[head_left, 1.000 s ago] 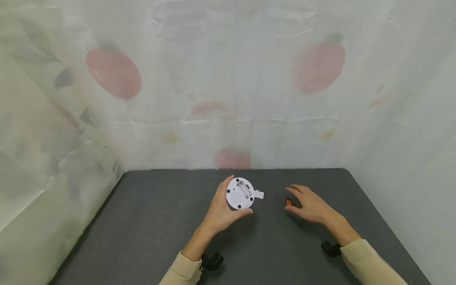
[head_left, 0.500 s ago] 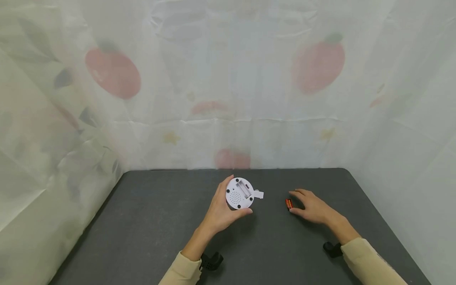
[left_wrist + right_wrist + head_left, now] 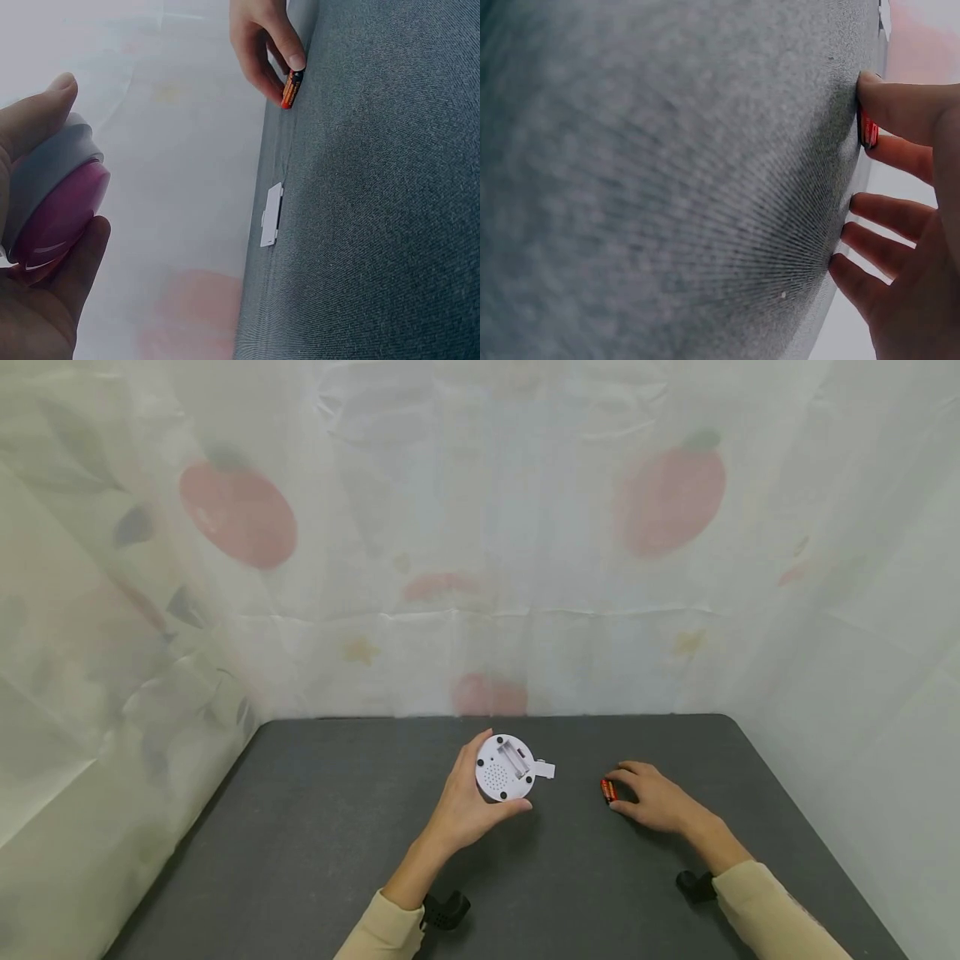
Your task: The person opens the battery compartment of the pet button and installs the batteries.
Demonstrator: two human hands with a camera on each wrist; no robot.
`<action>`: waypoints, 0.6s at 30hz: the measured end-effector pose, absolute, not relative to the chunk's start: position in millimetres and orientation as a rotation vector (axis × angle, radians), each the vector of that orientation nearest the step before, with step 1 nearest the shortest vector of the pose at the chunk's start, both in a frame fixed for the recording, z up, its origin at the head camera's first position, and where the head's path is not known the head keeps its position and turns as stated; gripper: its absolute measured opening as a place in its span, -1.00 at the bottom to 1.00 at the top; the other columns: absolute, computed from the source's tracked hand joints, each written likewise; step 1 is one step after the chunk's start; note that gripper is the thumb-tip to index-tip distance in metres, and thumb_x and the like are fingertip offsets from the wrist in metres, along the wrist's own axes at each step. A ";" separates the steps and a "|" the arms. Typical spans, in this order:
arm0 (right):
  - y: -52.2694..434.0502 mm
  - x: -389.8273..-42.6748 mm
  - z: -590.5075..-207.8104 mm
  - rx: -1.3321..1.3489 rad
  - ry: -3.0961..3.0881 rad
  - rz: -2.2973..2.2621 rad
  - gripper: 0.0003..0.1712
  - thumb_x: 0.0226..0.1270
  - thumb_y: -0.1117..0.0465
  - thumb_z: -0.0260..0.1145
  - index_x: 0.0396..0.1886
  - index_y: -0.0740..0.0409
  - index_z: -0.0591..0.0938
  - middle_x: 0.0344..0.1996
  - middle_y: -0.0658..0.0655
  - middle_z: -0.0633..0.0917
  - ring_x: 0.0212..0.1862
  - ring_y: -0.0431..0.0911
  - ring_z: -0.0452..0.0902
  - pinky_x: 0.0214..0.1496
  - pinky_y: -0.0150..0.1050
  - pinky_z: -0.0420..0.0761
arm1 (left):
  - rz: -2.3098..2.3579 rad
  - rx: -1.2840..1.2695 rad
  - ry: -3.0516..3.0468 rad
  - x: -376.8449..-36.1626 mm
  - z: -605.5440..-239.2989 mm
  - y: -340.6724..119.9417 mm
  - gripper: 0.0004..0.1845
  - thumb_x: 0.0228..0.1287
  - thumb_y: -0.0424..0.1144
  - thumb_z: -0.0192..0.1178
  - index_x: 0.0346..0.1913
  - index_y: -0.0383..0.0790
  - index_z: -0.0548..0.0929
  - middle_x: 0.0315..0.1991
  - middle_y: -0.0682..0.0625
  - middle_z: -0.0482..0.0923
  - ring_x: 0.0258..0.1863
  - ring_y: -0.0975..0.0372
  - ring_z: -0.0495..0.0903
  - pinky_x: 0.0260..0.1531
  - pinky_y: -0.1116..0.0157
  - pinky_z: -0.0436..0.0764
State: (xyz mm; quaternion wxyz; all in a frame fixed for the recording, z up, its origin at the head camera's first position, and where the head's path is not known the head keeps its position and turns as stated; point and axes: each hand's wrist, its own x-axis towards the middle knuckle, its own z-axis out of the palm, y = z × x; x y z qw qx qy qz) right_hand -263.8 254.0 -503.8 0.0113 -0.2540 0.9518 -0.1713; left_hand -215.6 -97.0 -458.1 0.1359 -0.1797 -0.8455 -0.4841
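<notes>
Grey felt-like table [image 3: 300, 843] carries everything. Left hand [image 3: 461, 806] grips a round white device [image 3: 504, 768], lifted, underside up; its small white cover [image 3: 545, 770] lies just right. Farther right, right hand [image 3: 660, 797] pinches the orange battery [image 3: 607, 790] on the table.

We find no legible text, brand, number or sign in any view. The orange-and-black battery [image 3: 607, 790] carries printing on its wrap, but it is too small and blurred to read in the head, left wrist and right wrist views. The white round device [image 3: 505, 767] shows only a dotted grille and an open compartment, with no lettering we can make out.
</notes>
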 end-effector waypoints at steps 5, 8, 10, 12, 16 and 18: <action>253.9 -262.9 -505.6 -0.774 2.983 -0.588 -0.45 0.43 0.04 0.38 0.27 0.25 0.57 0.32 0.41 0.47 0.36 0.37 0.33 0.25 0.30 0.40 | -1.400 -0.525 -2.447 -216.3 -458.9 -96.5 0.21 -0.18 0.08 0.68 0.56 0.12 0.18 0.30 0.02 0.39 0.18 0.15 0.46 0.12 -0.02 0.45; 254.3 -262.8 -506.4 -0.749 2.978 -0.671 -0.45 0.43 0.08 0.39 0.27 0.30 0.55 0.25 0.37 0.53 0.32 0.34 0.38 0.24 0.27 0.42 | -1.406 -0.530 -2.445 -216.6 -459.3 -96.2 0.21 -0.18 0.07 0.69 0.56 0.10 0.18 0.30 0.02 0.39 0.19 0.15 0.46 0.13 -0.02 0.45; 254.4 -262.5 -506.8 -0.732 2.972 -0.738 -0.45 0.42 0.11 0.40 0.27 0.33 0.55 0.20 0.34 0.57 0.27 0.30 0.44 0.22 0.24 0.44 | -1.413 -0.530 -2.447 -216.6 -459.7 -96.3 0.21 -0.18 0.06 0.69 0.56 0.11 0.18 0.31 0.02 0.38 0.20 0.15 0.45 0.14 -0.02 0.44; 254.4 -262.3 -507.5 -0.723 2.967 -0.797 -0.44 0.41 0.15 0.40 0.28 0.35 0.53 0.15 0.31 0.60 0.22 0.26 0.49 0.18 0.22 0.48 | -1.420 -0.530 -2.447 -216.5 -459.7 -96.4 0.21 -0.18 0.06 0.69 0.56 0.12 0.18 0.31 0.03 0.38 0.20 0.16 0.45 0.14 -0.02 0.44; 252.1 -262.3 -508.1 -0.690 2.956 -0.915 -0.44 0.40 0.19 0.41 0.30 0.34 0.52 0.07 0.24 0.64 0.12 0.18 0.57 0.09 0.15 0.55 | -1.414 -0.535 -2.441 -216.9 -460.2 -96.8 0.21 -0.17 0.09 0.68 0.56 0.13 0.17 0.31 0.02 0.38 0.18 0.15 0.46 0.12 -0.03 0.45; 250.4 -261.8 -507.4 -0.677 2.952 -0.965 -0.44 0.39 0.21 0.41 0.30 0.33 0.52 0.01 0.19 0.66 0.04 0.12 0.60 0.02 0.10 0.58 | -1.410 -0.539 -2.437 -217.2 -460.3 -96.8 0.20 -0.16 0.10 0.67 0.56 0.13 0.17 0.31 0.02 0.38 0.18 0.16 0.46 0.12 -0.03 0.45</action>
